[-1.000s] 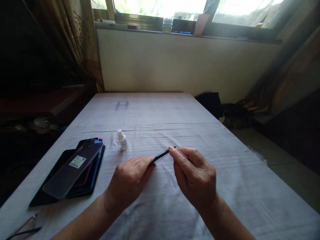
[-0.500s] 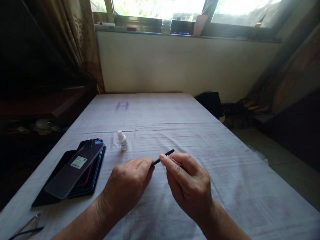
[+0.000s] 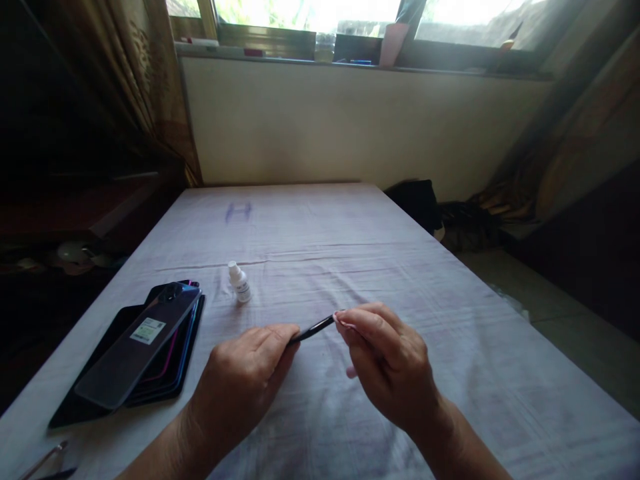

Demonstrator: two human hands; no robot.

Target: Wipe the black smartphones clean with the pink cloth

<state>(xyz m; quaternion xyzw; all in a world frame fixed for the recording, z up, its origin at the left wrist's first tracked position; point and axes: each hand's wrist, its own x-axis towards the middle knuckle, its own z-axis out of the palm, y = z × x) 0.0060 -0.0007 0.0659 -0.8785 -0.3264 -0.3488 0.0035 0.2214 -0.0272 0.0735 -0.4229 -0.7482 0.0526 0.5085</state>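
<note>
Fingers of the left hand [image 3: 245, 373] are closed around the near end of a slim black device [image 3: 316, 328], seen edge-on, so its face cannot be made out. It slants up to the right, raised over the pale bedsheet-like cloth [image 3: 320, 227], with its other end meeting the right hand [image 3: 393, 357]. There the right thumb and fingers are pinched together on a pink cloth [image 3: 342, 321], which touches that end of the device; most of the cloth is hidden inside the hand. Left of the hands, a small white bottle [image 3: 240, 283] with its cap on stands upright. Farther left lies a pile of dark flat devices [image 3: 107, 340], with a smartphone [image 3: 135, 353] slanted across the top, its camera side up and a white label [image 3: 149, 331] on its back. Thin-framed eyeglasses [image 3: 45, 460] are partly visible near the lower left corner.
</note>
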